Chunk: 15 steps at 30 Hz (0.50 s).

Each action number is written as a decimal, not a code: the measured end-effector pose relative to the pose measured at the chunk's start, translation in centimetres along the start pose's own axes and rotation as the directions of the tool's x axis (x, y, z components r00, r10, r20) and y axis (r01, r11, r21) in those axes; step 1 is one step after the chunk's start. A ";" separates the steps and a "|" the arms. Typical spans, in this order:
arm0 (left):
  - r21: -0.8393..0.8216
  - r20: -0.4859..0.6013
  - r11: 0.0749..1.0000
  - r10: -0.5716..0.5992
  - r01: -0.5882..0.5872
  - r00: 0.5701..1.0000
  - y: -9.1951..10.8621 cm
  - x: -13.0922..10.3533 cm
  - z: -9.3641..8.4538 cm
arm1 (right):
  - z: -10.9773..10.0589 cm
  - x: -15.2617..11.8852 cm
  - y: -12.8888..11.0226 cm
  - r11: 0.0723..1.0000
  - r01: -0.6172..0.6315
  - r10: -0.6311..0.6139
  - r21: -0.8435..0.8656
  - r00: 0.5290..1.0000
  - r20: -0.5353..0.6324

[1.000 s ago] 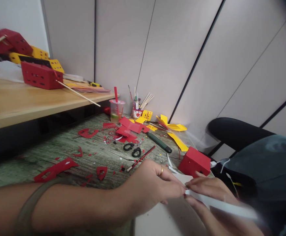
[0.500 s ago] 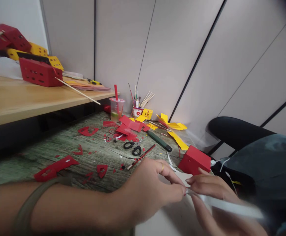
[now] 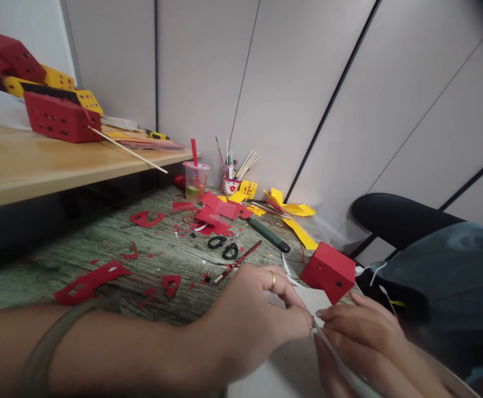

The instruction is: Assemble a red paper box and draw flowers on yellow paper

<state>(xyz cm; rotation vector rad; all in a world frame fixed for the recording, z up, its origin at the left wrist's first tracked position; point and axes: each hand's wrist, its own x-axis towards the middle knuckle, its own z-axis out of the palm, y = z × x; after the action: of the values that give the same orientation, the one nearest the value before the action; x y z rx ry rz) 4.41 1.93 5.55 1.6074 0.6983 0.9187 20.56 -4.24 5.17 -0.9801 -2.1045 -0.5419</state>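
A thin white strip [image 3: 343, 368] runs between my two hands above a white sheet or board [image 3: 274, 376] at the bottom of the view. Thumb and fingers of my left hand [image 3: 252, 323] pinch its near-left end. My right hand [image 3: 376, 348] is closed along the strip just to the right, fingertips close to the left ones; its thumb is partly hidden. A red paper box [image 3: 329, 272] with a small hole stands just beyond my right hand. A thin brush [image 3: 239, 262] and black-handled scissors [image 3: 225, 246] lie past my left hand.
Red paper scraps [image 3: 92, 281] and yellow paper pieces [image 3: 302, 233] litter the table, with a green-handled cutter [image 3: 268, 235]. Farther back stand a drink cup [image 3: 195, 181] and a pen cup [image 3: 232, 186]. A raised wooden shelf [image 3: 38, 166] holds paper boxes. A black chair [image 3: 399, 218] is at right.
My right hand has turned and drawn its fingers together along the strip, whose free end has swung from the right down toward the bottom edge. The left hand keeps its pinch.
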 end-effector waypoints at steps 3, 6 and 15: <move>0.008 -0.027 0.999 0.053 -0.053 0.998 -0.2 0.0 0.1 | 0.0 -0.2 -0.1 0.999 -0.011 0.010 -0.048 1.000 -0.026; 0.051 -0.042 0.988 0.146 -0.144 0.988 -0.2 0.0 0.2 | -0.2 -0.1 0.3 0.995 -0.034 0.040 -0.095 0.997 0.066; 0.189 -0.041 0.940 0.297 -0.284 0.954 0.2 -0.5 0.0 | -0.3 0.8 -0.5 0.982 -0.188 0.188 -0.033 0.982 -0.009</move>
<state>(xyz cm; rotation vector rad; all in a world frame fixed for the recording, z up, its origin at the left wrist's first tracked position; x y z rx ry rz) 4.16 1.42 5.67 1.8829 0.6148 1.1566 19.94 -4.37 5.91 -1.1807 -1.9766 -0.4850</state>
